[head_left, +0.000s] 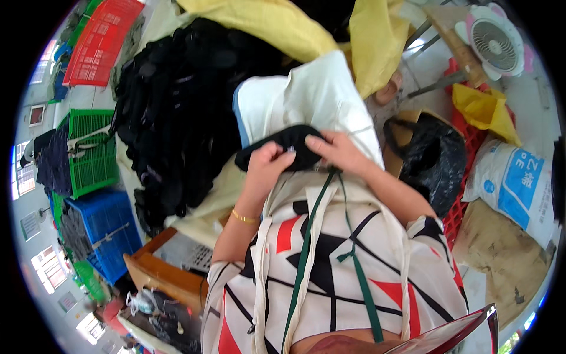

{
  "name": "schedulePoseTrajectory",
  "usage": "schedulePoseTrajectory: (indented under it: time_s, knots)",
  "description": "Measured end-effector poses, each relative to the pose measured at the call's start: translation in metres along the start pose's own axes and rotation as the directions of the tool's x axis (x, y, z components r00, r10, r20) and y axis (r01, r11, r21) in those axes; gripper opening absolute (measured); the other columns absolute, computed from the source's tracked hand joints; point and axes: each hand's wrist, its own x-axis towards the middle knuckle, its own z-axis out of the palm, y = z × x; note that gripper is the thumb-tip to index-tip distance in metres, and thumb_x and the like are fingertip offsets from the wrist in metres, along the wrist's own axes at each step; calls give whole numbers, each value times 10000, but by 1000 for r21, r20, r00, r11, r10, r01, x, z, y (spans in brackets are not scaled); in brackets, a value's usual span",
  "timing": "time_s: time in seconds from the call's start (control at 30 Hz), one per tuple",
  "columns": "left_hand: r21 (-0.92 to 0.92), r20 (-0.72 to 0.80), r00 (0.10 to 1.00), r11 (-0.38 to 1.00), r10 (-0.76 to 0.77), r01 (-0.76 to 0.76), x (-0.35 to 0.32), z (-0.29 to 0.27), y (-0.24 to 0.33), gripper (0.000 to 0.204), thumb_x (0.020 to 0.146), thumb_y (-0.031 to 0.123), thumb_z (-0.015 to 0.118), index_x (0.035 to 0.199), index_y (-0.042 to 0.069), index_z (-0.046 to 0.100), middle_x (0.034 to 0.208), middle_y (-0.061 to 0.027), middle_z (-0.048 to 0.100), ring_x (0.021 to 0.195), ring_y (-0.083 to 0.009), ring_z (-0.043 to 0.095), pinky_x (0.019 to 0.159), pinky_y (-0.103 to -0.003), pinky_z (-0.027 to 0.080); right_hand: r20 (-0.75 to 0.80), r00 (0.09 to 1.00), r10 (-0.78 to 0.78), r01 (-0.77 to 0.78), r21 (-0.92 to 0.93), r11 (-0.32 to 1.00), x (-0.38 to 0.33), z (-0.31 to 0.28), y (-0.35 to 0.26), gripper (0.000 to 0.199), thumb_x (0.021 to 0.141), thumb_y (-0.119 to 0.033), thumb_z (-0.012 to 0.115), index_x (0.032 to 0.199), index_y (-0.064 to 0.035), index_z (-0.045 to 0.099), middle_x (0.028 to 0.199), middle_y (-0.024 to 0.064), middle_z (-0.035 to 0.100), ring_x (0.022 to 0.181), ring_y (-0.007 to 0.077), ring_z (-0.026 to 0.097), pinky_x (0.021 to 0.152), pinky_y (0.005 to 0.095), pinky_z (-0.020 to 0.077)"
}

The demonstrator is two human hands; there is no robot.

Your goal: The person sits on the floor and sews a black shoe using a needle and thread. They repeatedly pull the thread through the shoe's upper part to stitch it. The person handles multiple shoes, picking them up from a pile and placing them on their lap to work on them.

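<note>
Over my lap, both hands hold a flat, dark, rounded black fabric piece (283, 138); its exact kind I cannot make out. My left hand (264, 166) pinches its near edge, thumb and fingers closed on it. Beside the left thumb tip is a small, pale, shiny speck, too small to name. At the other end my right hand (342, 151) grips the piece with the thumb lying on top. Beneath it, a white cloth (324, 91) covers my lap. To the left rises a big heap of similar black fabric pieces (194, 88).
Yellow sheeting (265, 23) lies beyond the heap. At the left stand a red crate (103, 44), a green crate (91, 150) and a blue crate (106, 230), near a wooden drawer (156, 268). On the right are a black plastic bag (433, 162), a white sack (513, 186) and a fan (494, 46).
</note>
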Motion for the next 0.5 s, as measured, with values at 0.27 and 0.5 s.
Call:
schedulePoseTrajectory:
  time_s: [0.27, 0.5]
  knots:
    - [118, -313, 909, 961, 275, -250, 4, -13, 10, 97, 930, 65, 656, 1002, 17, 699, 871, -38, 672, 770, -93, 597, 737, -240, 481, 44, 995, 94, -96, 40, 995, 49, -53, -44, 437, 936, -466, 601, 963, -45, 715, 815, 16, 654, 689, 118, 594, 607, 266, 495]
    - [-266, -282, 957, 953, 67, -145, 11, -15, -5, 109, 960, 75, 629, 1012, -5, 682, 893, -22, 677, 813, -72, 609, 767, -212, 478, -284, 893, -350, 447, 459, 768, 109, -103, -195, 548, 1027, -461, 492, 1248, 35, 573, 1034, 80, 649, 933, 186, 639, 939, 347, 514]
